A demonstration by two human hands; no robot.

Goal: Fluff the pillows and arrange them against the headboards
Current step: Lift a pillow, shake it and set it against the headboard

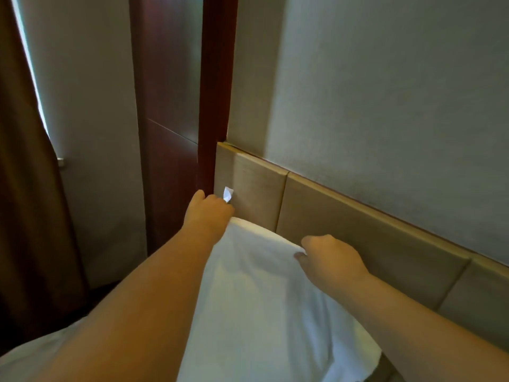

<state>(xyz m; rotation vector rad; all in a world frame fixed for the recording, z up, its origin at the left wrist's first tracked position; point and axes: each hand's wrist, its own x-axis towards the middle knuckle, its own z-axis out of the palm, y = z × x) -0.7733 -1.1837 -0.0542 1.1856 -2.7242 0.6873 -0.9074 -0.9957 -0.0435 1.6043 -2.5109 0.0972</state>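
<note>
Pillow at the headboard, gripped by its top edge

Grey wall [385, 92] fills most of the view, with a padded beige headboard [358, 238] running along its foot. A dark red wooden panel [170, 133] stands to the left of it, and a brown curtain [24, 188] hangs further left. A strip of white bed [22, 362] shows at the bottom left.

The white pillow [261, 299] stands on end between the person's arms. Its top edge is close to the headboard's left end, though I cannot tell whether the two touch.

The hands are apart, one at each end of that top edge. The left hand [208, 213] is curled round the upper left corner, just beside the wooden panel. The right hand [330, 257] pinches the edge further right, thumb on the near face. A small tip of fabric [228, 193] pokes up past the left hand's knuckles.

Risks, as I judge them:
- The grip looks to be mostly on loose casing, so a hard shake could slide the filling to the bottom and leave the top limp.
- The left knuckles could strike the wooden panel.
- Released while leaning, the pillow could slump forward or slip off the bed's left side.
</note>
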